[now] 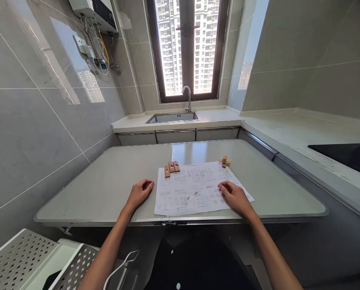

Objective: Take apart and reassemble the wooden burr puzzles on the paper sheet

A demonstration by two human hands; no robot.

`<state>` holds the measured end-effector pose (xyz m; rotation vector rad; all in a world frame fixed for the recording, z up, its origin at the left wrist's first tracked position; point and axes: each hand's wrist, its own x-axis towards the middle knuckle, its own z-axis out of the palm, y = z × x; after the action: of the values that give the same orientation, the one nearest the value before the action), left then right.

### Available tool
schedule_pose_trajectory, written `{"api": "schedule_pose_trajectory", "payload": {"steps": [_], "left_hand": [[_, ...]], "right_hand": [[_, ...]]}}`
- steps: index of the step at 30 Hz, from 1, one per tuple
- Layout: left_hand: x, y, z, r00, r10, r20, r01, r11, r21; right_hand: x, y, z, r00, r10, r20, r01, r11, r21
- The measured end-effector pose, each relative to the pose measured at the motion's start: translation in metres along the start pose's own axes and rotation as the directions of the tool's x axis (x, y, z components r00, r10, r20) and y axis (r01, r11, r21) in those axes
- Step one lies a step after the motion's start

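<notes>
My left hand rests on the table just left of a printed paper sheet, its fingers loosely curled in and nothing visible in them. On the sheet's right part lies my right hand, fingers relaxed and slightly bent, touching the paper and holding nothing I can see. Three brown notched wooden pieces lie side by side at the sheet's upper left edge. At its upper right corner sits a cross-shaped wooden block, light wood crossed with a darker piece. Small diagrams cover the sheet; their details are too fine to read.
The pale table fills the middle. Behind it stand a counter with a sink and a faucet. A black panel lies on the right counter. White perforated baskets and a white cable are at lower left.
</notes>
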<state>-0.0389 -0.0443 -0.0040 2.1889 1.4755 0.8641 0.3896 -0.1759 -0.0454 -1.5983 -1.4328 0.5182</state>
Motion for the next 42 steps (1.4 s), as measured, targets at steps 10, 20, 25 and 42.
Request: {"api": "schedule_pose_trajectory", "payload": {"steps": [10, 20, 25, 42], "left_hand": [[-0.001, -0.002, 0.001, 0.998, 0.064, 0.002, -0.064, 0.997, 0.053], [0.061, 0.018, 0.05, 0.97, 0.24, 0.03, -0.242, 0.96, 0.144], [0.112, 0.028, 0.086, 0.969, 0.219, 0.111, -0.234, 0.961, 0.146], [0.126, 0.03, 0.098, 0.94, 0.275, 0.2, -0.305, 0.942, 0.14]], "right_hand": [[-0.001, 0.001, 0.002, 1.0, -0.002, -0.005, 0.002, 0.999, -0.039], [0.0, -0.004, 0.0, 0.999, -0.026, 0.018, 0.027, 0.998, -0.051], [0.002, -0.004, 0.0, 1.0, -0.023, 0.02, 0.025, 0.998, -0.062], [0.004, -0.006, 0.001, 0.999, 0.0, 0.052, 0.001, 1.0, -0.015]]}}
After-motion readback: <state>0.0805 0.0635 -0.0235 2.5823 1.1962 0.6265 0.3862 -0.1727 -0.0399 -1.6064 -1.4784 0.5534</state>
